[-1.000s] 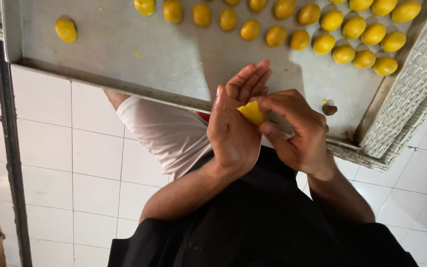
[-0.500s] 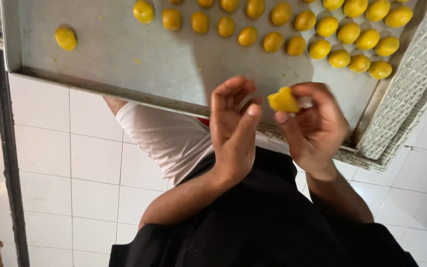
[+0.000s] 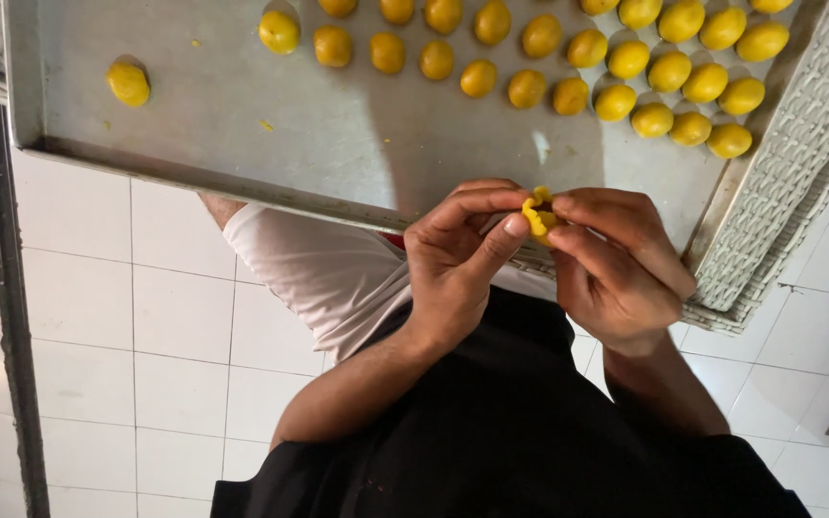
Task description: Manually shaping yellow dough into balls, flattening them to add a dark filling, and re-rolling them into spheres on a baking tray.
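Fingers (image 3: pixel 515 227) pinched, seemingly, around yellow dough (image 3: pixel 537 217)

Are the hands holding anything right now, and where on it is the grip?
Yes: a small yellow dough piece, pinched at its edges between the fingertips of the left hand and the right hand, above the metal tray.

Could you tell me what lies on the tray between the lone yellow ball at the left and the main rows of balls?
Head view: only bare tray with a few yellow crumbs between the lone ball and the rows.

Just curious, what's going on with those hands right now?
Left hand and right hand both pinching one yellow dough piece. Metal tray of yellow balls beyond. Nothing between.
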